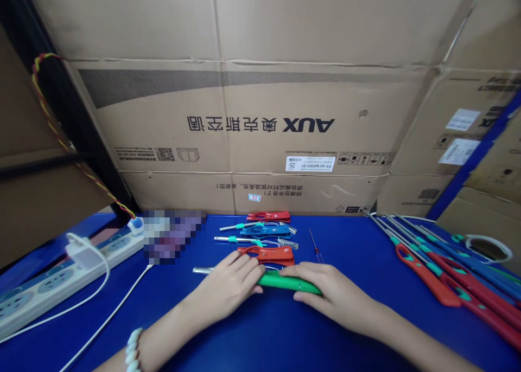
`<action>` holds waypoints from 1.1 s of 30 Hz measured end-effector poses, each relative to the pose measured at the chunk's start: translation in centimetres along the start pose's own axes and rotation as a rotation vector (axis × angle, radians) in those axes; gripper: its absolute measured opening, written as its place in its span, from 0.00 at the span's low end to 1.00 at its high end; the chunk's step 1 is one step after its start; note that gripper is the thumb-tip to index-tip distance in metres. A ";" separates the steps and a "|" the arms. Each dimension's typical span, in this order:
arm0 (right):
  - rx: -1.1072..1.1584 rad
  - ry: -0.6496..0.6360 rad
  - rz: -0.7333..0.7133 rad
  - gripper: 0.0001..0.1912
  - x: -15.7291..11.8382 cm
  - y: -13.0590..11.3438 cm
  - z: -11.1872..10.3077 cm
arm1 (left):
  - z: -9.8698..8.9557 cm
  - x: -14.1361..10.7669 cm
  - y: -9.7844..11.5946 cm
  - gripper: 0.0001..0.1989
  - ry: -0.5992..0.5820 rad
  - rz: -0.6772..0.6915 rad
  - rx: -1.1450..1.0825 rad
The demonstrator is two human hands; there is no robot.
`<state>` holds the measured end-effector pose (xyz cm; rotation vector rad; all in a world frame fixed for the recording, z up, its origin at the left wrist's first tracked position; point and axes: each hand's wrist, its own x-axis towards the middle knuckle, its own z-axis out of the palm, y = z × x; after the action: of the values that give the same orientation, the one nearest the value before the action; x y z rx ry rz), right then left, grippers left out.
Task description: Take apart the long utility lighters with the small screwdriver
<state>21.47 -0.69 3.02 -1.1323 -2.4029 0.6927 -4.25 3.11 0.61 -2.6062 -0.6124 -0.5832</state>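
Observation:
A green long-reach lighter lies crosswise between my hands, its metal tube sticking out to the left. My left hand wraps around it near the tube and hides part of the body. At the other end, my right hand grips the handle between thumb and fingers. Just beyond are opened lighter parts: a red casing, a blue casing and another red casing, with metal tubes and thin white wires beside them. A small screwdriver rests behind my right hand.
Several long-reach lighters are piled at the right, near a tape roll. At the left stands a power strip with a white charger and cables. A cardboard wall closes off the back of the blue table.

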 end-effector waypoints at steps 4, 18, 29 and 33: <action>-0.001 -0.046 0.027 0.20 0.0 -0.5 0.3 | 0.7 -0.1 0.2 0.18 -0.080 -0.009 -0.022; 0.422 -0.180 0.228 0.23 0.1 -0.5 -0.5 | -0.3 0.4 -0.3 0.22 -0.032 0.065 0.023; 0.762 -0.323 0.427 0.30 0.4 0.5 -0.5 | -0.3 0.5 -0.3 0.23 -0.021 0.069 0.033; 0.877 -0.345 0.464 0.29 0.5 0.8 -0.4 | -0.4 0.5 -0.3 0.24 -0.024 0.069 0.045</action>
<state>21.87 0.23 2.99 -1.2017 -1.6777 1.9708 -4.13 3.34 1.26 -2.5845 -0.5351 -0.5117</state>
